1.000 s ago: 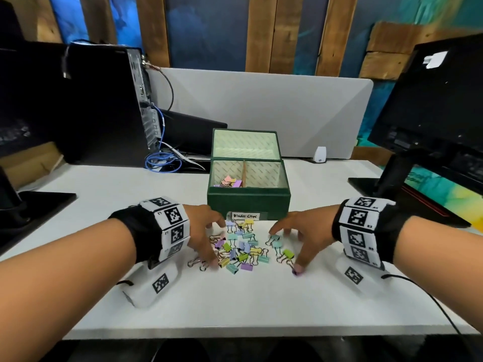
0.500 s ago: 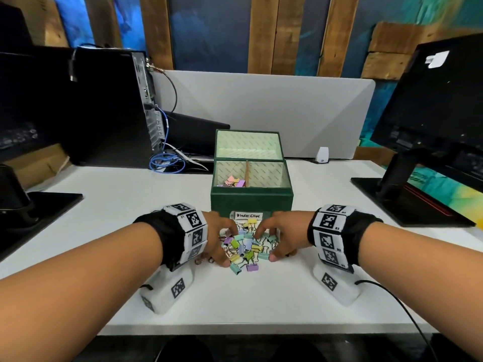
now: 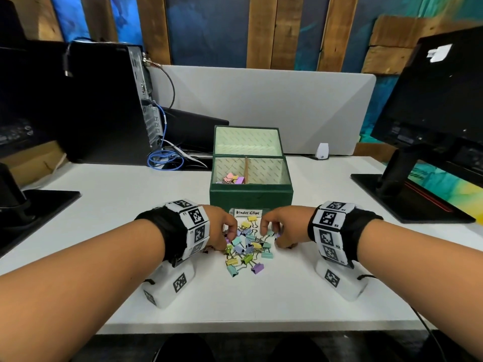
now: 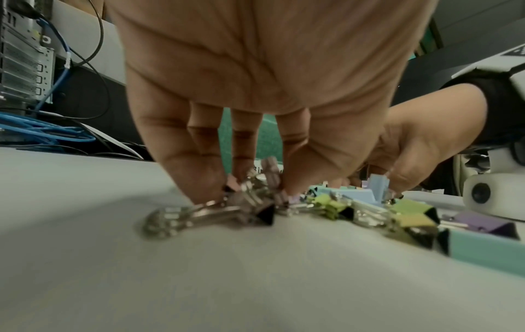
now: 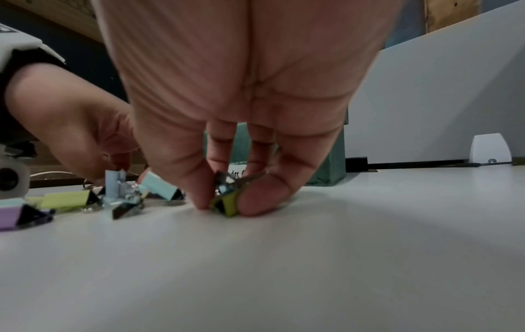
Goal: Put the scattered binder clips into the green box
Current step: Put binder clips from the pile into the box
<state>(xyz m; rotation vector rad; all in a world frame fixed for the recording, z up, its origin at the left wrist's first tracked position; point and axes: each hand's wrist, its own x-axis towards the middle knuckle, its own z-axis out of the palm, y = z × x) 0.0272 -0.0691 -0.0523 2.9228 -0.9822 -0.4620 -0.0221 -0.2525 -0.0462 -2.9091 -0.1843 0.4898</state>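
A heap of pastel binder clips [image 3: 247, 250] lies on the white desk just in front of the green box [image 3: 251, 195], whose lid stands open behind it. A few clips [image 3: 231, 178] lie in the box's left compartment. My left hand [image 3: 222, 231] sits at the heap's left edge, its fingertips [image 4: 204, 188] curled round a bunch of clips [image 4: 255, 193]. At the heap's right edge my right hand [image 3: 277, 228] pinches a green clip [image 5: 227, 202] between thumb and fingers, down on the desk.
A "Binder Clips" label [image 3: 248, 212] lies before the box. A computer tower [image 3: 104, 100] and blue cables [image 3: 164, 160] stand back left, a monitor [image 3: 439, 121] on its stand at right, another stand base [image 3: 31, 205] at left, a grey divider panel [image 3: 261, 100] behind.
Both hands have drawn inward from the sides, raking the clips into a tighter heap, and their fingers now curl onto clips at its edges.
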